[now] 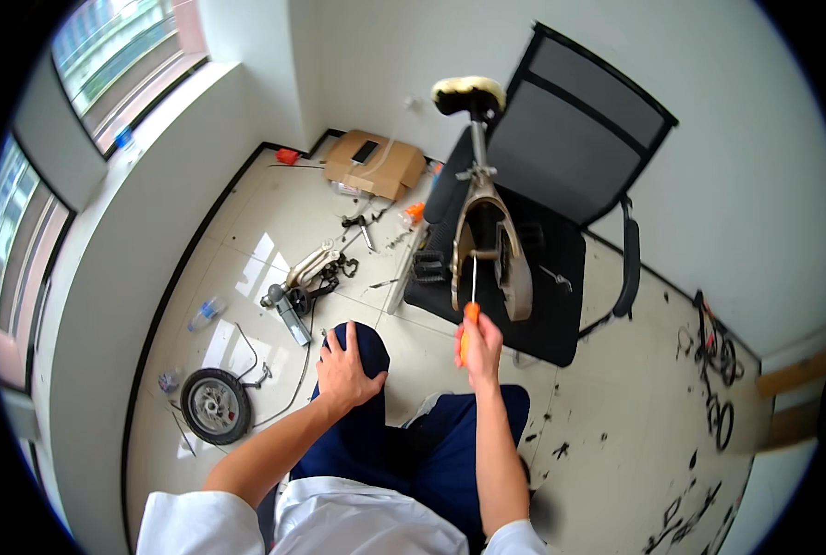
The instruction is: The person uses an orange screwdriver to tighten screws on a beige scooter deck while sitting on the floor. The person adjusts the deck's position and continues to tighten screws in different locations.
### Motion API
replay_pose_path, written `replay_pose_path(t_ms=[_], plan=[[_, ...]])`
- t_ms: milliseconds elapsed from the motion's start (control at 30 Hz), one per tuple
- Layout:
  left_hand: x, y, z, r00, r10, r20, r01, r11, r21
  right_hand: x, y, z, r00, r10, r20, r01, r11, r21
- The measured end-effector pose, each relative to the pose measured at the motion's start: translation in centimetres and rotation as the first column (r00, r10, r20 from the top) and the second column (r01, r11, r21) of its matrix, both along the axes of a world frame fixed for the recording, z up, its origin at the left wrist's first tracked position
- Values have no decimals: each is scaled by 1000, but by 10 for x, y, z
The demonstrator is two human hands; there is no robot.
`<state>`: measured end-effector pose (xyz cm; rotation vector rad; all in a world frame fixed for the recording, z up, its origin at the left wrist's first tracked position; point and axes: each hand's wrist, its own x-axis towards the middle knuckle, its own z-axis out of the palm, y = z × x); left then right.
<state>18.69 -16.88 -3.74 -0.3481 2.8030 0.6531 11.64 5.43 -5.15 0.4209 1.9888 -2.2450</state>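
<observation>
My right hand [480,348] is closed around the orange handle of a screwdriver [472,314]. Its metal shaft points away from me, and the tip reaches the bare frame [516,268] of a small bike or scooter; whether it sits in a screw cannot be made out. That frame rests on the seat of a black mesh office chair [579,120], with its post and worn, pale-topped saddle [469,92] rising at the far end. A black pedal [428,266] shows at the frame's left. My left hand [346,368] lies on my left knee, fingers spread, holding nothing.
Left on the floor are a small wheel with tyre [216,407], a plastic bottle [207,314] and a metal folding-arm assembly [306,277]. Beyond lies a cardboard box [372,165] with a phone on it. Black cables and parts [716,351] are strewn at right.
</observation>
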Motion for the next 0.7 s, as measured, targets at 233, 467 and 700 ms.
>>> replay_pose_path(t_ms=[233, 467, 700], plan=[[-7, -4, 2, 997, 68, -47, -65, 996, 57, -31, -34, 83, 932, 282, -228, -255, 957, 138], [12, 2, -58, 951, -158, -266, 128, 984, -127, -93, -84, 242, 630, 774, -60, -334, 340, 879], [17, -25, -42, 929, -217, -299, 159, 966, -206, -39, -118, 252, 477, 834, -278, -217, 418, 882]])
